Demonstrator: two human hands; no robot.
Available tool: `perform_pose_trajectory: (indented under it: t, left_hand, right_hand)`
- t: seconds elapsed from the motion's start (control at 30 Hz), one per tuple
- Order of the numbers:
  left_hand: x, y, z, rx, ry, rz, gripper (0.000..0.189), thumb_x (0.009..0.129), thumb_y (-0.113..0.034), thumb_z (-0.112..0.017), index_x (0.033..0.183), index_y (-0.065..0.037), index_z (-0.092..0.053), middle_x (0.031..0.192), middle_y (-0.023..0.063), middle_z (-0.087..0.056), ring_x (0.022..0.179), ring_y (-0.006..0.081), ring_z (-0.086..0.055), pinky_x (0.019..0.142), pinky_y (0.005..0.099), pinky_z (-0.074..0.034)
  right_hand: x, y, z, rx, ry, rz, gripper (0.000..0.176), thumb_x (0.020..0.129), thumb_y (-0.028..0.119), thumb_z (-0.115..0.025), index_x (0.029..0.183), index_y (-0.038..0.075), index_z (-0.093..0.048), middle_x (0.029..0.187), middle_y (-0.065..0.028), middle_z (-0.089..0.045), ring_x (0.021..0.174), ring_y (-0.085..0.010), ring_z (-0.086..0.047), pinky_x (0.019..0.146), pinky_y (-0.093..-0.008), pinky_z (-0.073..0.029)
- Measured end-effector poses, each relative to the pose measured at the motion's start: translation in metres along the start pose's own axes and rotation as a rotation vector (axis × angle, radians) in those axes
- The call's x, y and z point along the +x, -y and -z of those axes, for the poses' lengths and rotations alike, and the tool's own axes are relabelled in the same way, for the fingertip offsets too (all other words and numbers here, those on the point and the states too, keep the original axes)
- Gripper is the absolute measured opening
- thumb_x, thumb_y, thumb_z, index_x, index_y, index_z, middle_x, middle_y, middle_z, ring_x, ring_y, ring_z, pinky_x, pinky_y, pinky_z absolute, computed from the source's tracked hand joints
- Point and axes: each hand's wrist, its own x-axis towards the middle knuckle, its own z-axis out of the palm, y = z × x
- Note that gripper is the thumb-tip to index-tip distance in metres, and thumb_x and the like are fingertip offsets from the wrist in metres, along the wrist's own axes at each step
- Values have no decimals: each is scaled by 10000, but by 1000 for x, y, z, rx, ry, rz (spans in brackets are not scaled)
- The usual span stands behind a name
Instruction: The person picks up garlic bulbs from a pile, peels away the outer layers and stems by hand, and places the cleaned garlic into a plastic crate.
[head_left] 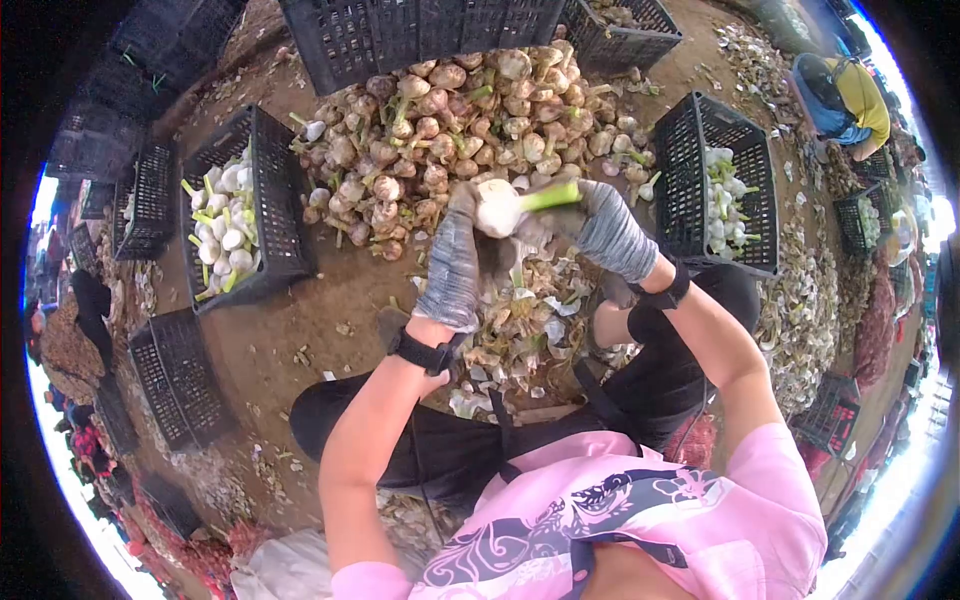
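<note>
A white garlic bulb (497, 209) with a short green stem is held up between my two gloved hands. My left hand (455, 235), in a grey glove, has its fingers closed around the bulb's left side. My right hand (607, 225), also gloved, is at the green stem end, its fingers partly blurred, so its grip is unclear. Behind them lies a large heap of unpeeled garlic (430, 130). Below the hands, loose skins and trimmings (530, 320) cover the ground between my legs.
Black crates of cleaned garlic stand at the left (280, 215) and right (680, 180). A large black crate (420, 45) stands behind the heap. An empty-looking crate (185, 375) is at lower left. Another person in yellow (862, 100) is at upper right.
</note>
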Motion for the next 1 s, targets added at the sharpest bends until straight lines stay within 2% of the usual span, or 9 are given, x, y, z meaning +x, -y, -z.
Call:
perform_pose_trajectory:
  t: [0.17, 0.27, 0.3, 0.33, 0.4, 0.47, 0.57, 0.77, 1.0]
  left_hand:
    - [16, -2, 17, 45, -168, 430, 497, 854, -592, -386, 960, -159, -607, 766, -2, -625, 599, 88, -565, 438, 243, -442]
    - [14, -16, 20, 403, -131, 336, 492, 853, -562, -431, 991, -124, -608, 802, 46, -628, 651, 126, -570, 518, 268, -469]
    - [10, -15, 14, 764, -117, -225, 472, 828, -487, -541, 1025, -62, -598, 859, 98, -616, 725, 162, -569, 620, 286, -476]
    - [6, -16, 9, 764, -113, -224, 472, 828, -487, -541, 1025, -62, -598, 859, 98, -616, 725, 162, -569, 620, 286, -476]
    - [-6, -29, -6, 1350, -87, -1044, 456, 781, -375, -649, 1056, -18, -580, 886, 126, -600, 758, 192, -566, 690, 295, -469]
    - [-9, -26, -12, 1385, 0, -1025, 437, 740, -304, -702, 1039, -9, -582, 880, 109, -598, 760, 179, -559, 692, 298, -468]
    - [2, -17, 1, 845, 103, -268, 355, 752, -225, -703, 1002, 0, -588, 882, 68, -606, 803, 119, -558, 704, 270, -473]
    - [-9, -20, -1, 618, 76, -200, 209, 793, -174, -660, 947, -44, -603, 873, 14, -605, 755, 85, -534, 676, 235, -445]
    - [-5, -33, 5, 660, 415, -316, 154, 767, -124, -664, 891, -55, -606, 937, 37, -589, 865, 131, -552, 776, 260, -443]
  right_hand:
    - [-7, 1, -13, 243, 164, -38, 308, 791, 115, -609, 1065, -17, -562, 889, -56, -633, 807, -90, -564, 733, -259, -465]
    - [-6, 6, -11, 400, 176, -220, 290, 791, 86, -577, 1064, -11, -566, 860, -7, -616, 758, -69, -541, 691, -235, -458]
    - [-4, 5, -9, 386, 127, -238, 287, 795, 90, -567, 1065, -7, -566, 841, 3, -609, 748, -65, -537, 681, -230, -455]
    - [-3, 4, -7, 371, 77, -257, 284, 798, 94, -557, 1065, -4, -567, 822, 13, -603, 738, -62, -533, 671, -225, -452]
    - [-5, -7, -9, 395, 51, -299, 282, 811, 108, -538, 1068, -7, -562, 824, 7, -586, 761, -81, -534, 696, -234, -450]
    - [-7, -15, -17, -121, -240, 233, 288, 810, 95, -523, 1075, -13, -552, 836, -2, -571, 775, -94, -524, 725, -237, -443]
    - [-11, -19, -15, 158, -92, -5, 294, 799, 87, -529, 1069, -29, -543, 898, -47, -591, 813, -120, -550, 753, -247, -444]
    - [-6, -24, -9, 1165, -38, -267, 229, 810, 131, -572, 975, -28, -566, 900, -89, -623, 777, -145, -606, 604, -271, -527]
    - [-3, -31, -1, 1199, -90, -539, 250, 874, 214, -485, 956, -16, -538, 770, -77, -602, 625, -170, -601, 510, -284, -522]
